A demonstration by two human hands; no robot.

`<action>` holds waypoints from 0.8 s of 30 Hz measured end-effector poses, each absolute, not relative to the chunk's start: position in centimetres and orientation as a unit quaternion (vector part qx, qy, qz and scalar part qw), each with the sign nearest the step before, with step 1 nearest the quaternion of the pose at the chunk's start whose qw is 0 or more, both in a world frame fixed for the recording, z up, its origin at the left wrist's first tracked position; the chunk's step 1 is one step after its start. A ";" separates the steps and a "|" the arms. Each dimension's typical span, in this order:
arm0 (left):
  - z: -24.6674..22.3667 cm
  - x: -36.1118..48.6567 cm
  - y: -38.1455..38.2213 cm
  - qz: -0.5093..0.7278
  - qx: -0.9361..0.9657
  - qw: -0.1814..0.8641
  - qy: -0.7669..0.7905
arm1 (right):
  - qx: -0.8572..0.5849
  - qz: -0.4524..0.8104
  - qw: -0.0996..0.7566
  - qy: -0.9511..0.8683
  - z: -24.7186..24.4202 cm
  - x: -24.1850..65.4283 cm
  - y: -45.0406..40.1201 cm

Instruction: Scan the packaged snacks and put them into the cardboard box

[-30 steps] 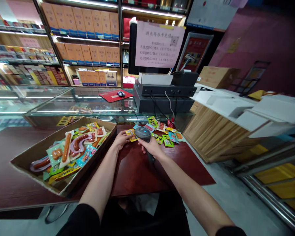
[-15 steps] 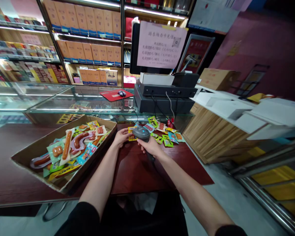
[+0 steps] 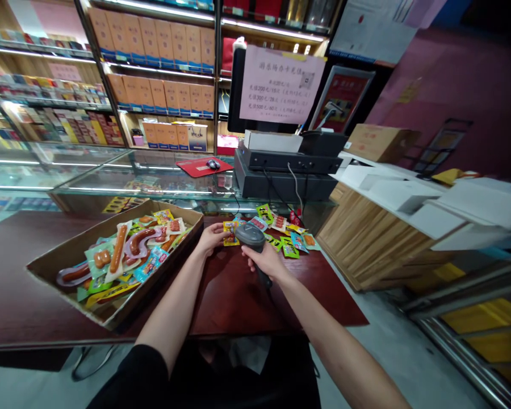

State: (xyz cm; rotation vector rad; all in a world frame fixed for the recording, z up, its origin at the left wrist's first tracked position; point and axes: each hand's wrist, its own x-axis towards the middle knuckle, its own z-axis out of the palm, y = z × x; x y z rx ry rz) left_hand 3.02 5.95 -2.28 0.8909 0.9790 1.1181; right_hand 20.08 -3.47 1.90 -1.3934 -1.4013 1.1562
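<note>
My right hand (image 3: 264, 259) is wrapped round the handle of a dark barcode scanner (image 3: 251, 233), its head tilted toward a small yellow snack packet (image 3: 230, 234). The fingers of my left hand (image 3: 213, 237) are closed on that packet's left edge, just above the dark red tabletop (image 3: 234, 295). Part of the packet is hidden behind the scanner head. Beyond the scanner lies a loose spread of small snack packets, among them a green packet (image 3: 290, 247). To the left, a cardboard box (image 3: 74, 307) holds many packed sausages (image 3: 119, 249) and other colourful packets.
Behind the tabletop stands a glass counter (image 3: 162, 184) with a red mouse pad (image 3: 191, 167) and a black cash drawer (image 3: 281, 180). A monitor (image 3: 235, 91) carries a paper sign (image 3: 281, 85). White boxes (image 3: 392, 190) sit on a wooden cabinet (image 3: 353, 238) at the right.
The scanner has shifted slightly right and down, away from the yellow packet, and its blue light no longer shows. My left hand stays on the packet. The view has tilted a little.
</note>
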 end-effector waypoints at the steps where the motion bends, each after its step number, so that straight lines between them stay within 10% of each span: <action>1: -1.9 3.2 5.6 0.497 0.392 0.643 0.431 | -0.553 0.461 0.413 -0.558 2.1 20.3 -3.6; 8: 4.1 -0.9 3.3 0.594 0.449 0.499 0.444 | -0.506 0.482 0.412 -0.584 3.9 19.1 -1.7; 16: 10.7 -11.2 -2.5 0.664 0.488 0.103 0.556 | -0.426 0.535 0.393 -0.614 5.7 11.6 -1.9; 24: 6.5 -3.7 -1.2 0.616 0.564 0.185 0.518 | -0.460 0.514 0.406 -0.600 5.0 15.5 -2.9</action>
